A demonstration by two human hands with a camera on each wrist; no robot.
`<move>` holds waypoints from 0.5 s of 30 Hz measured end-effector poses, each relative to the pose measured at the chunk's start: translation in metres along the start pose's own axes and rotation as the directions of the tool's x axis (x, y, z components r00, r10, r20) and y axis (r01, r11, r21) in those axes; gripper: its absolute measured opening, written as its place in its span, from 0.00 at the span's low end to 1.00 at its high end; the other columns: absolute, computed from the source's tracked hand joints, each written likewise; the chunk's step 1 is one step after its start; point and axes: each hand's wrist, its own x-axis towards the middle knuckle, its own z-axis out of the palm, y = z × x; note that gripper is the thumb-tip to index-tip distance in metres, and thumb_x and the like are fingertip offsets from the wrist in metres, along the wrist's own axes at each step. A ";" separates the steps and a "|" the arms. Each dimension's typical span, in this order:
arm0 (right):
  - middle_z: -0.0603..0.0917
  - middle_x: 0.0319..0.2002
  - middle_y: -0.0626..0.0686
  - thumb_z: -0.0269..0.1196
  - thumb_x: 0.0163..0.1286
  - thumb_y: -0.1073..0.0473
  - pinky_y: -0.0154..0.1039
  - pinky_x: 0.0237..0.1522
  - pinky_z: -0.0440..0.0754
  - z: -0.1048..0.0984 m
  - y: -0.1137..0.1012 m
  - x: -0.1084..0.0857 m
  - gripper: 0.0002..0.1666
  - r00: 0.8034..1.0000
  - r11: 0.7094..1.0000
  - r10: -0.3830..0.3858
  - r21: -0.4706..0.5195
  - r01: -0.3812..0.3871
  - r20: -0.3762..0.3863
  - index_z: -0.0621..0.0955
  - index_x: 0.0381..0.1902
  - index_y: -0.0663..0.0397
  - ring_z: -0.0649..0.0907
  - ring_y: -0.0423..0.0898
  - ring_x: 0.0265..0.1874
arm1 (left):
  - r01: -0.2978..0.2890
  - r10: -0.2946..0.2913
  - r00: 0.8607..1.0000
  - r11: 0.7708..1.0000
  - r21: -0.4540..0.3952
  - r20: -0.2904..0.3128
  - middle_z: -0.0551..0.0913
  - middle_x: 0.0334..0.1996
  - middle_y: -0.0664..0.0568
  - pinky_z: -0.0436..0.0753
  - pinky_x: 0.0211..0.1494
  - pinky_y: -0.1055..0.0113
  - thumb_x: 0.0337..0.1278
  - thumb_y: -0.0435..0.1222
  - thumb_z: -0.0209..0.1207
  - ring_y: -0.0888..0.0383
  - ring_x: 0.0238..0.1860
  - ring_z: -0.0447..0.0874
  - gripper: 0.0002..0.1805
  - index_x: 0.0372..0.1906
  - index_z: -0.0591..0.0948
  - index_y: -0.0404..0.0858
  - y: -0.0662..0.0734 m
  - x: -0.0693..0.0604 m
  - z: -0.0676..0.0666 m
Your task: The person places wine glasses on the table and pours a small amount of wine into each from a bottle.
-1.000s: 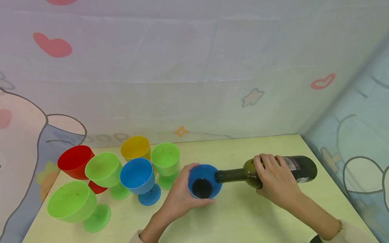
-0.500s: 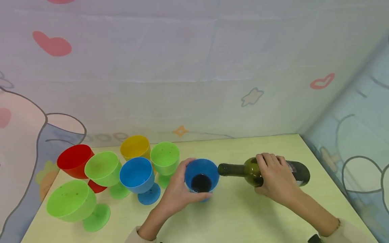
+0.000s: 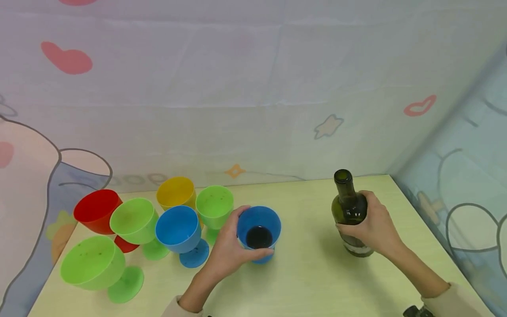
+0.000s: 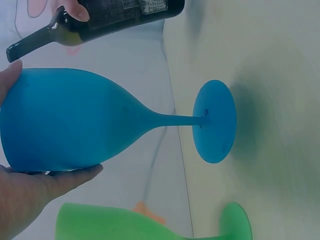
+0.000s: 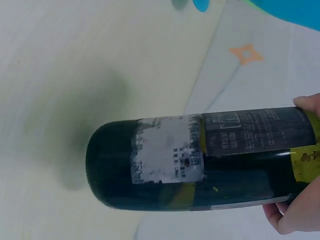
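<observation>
My left hand point(image 3: 235, 246) grips a blue plastic goblet point(image 4: 75, 117) round its bowl, thumb on the near side. Dark liquid point(image 3: 259, 237) lies in the bottom of its bowl. In the left wrist view the goblet's foot point(image 4: 215, 121) seems to hang a little above the table, its shadow beside it. To the right, my right hand point(image 3: 374, 226) holds a dark green wine bottle point(image 3: 350, 211) by the upper body, mouth up. The bottle's labels point(image 5: 167, 150) show in the right wrist view, and its base stands apart from its shadow.
Several goblets stand at the table's left: a red one point(image 3: 97, 213), a yellow one point(image 3: 176, 193), another blue one point(image 3: 178, 229), and green ones, the nearest point(image 3: 93, 264) at the front left. A patterned cloth point(image 3: 253, 97) hangs behind the pale table point(image 3: 301, 281).
My right hand has turned the bottle from lying sideways with its neck at the goblet to upright, away to the right. My left hand has shifted the blue goblet slightly left and levelled it.
</observation>
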 end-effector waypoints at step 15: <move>0.72 0.46 0.72 0.72 0.48 0.52 0.59 0.39 0.73 -0.001 0.022 -0.003 0.52 0.978 0.976 0.208 0.059 -0.208 0.003 0.56 0.60 0.72 0.75 0.66 0.43 | -0.023 0.023 1.000 1.000 -0.010 0.000 0.64 0.62 0.44 0.68 0.55 0.43 0.34 0.44 0.73 0.45 0.60 0.62 0.50 0.65 0.59 0.38 0.002 0.014 0.006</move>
